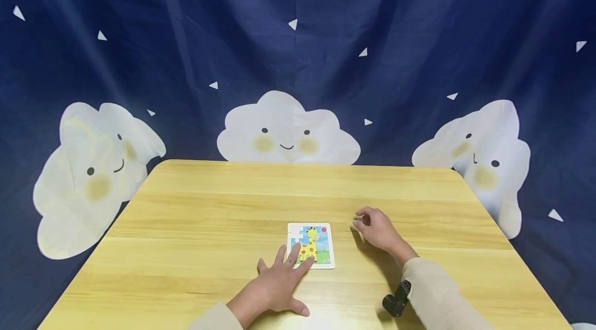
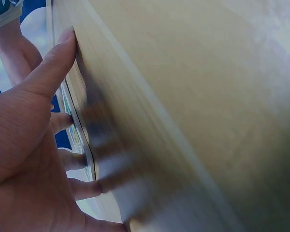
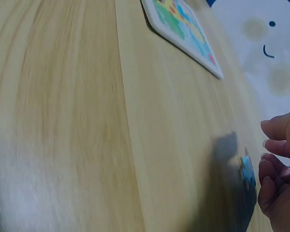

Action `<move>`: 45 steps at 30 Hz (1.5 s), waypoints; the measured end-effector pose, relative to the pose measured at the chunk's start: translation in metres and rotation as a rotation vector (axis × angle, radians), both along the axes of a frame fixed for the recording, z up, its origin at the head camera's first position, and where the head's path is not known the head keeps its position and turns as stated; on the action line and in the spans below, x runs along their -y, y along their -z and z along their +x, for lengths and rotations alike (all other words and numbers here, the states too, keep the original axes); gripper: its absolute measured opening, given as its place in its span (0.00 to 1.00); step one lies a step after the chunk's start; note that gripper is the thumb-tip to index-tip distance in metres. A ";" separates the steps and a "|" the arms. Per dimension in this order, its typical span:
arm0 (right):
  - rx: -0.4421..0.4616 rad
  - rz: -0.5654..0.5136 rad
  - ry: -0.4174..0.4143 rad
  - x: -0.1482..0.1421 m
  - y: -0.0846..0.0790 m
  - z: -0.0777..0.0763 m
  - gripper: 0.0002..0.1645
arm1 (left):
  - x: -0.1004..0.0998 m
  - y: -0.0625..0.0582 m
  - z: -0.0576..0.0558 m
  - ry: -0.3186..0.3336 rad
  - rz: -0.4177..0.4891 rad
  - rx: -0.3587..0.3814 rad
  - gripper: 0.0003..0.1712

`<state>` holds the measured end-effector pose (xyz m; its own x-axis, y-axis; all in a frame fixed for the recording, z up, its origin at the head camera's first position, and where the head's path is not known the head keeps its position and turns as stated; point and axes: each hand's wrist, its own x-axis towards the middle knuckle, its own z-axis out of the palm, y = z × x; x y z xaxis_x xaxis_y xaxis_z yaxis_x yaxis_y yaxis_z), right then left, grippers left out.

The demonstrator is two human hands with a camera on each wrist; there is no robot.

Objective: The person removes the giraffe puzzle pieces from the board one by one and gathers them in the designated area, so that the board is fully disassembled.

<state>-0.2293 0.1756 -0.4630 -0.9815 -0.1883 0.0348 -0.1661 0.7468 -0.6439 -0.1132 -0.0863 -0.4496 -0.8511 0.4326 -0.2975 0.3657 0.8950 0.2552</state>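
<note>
A small square jigsaw puzzle (image 1: 325,247) with a giraffe picture lies flat on the table in a white frame. Its upper left shows bare white backing with a notched edge. My left hand (image 1: 279,281) spreads its fingers, and the fingertips rest on the puzzle's lower left part, covering some of the picture. To the right of the puzzle, my right hand (image 1: 379,229) hovers low over the table with bent fingers, pinching a small puzzle piece (image 1: 356,219). In the right wrist view that piece (image 3: 248,171) looks light blue, right at the fingertips.
The wooden table (image 1: 209,206) has rounded far corners. Behind it hangs a dark blue curtain (image 1: 251,25) with smiling white clouds and small white triangles. A black device (image 1: 397,299) is strapped at the right wrist, over a beige sleeve (image 1: 437,294).
</note>
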 end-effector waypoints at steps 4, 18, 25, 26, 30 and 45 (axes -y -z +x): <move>-0.005 -0.016 0.002 0.009 -0.001 0.001 0.17 | 0.000 0.002 -0.001 -0.003 0.000 0.000 0.59; 0.012 -0.081 -0.043 0.041 0.002 0.006 0.14 | 0.000 0.004 -0.002 -0.001 -0.004 -0.013 0.59; 0.031 -0.087 -0.091 0.057 0.002 0.008 0.15 | -0.001 0.000 -0.003 0.005 -0.017 -0.008 0.59; 0.030 -0.081 -0.104 0.060 0.002 0.008 0.14 | -0.001 0.000 -0.003 0.005 -0.017 -0.009 0.59; 0.026 -0.060 -0.175 0.072 0.001 0.010 0.13 | -0.001 0.000 -0.002 0.002 -0.024 -0.005 0.59; 0.041 0.014 -0.300 0.100 0.004 0.015 0.11 | -0.001 0.002 -0.004 0.003 -0.044 0.007 0.59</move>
<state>-0.2139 0.0753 -0.4672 -0.8827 -0.4699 -0.0084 -0.3543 0.6772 -0.6448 -0.1171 -0.0848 -0.4517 -0.8476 0.4214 -0.3224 0.3666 0.9044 0.2183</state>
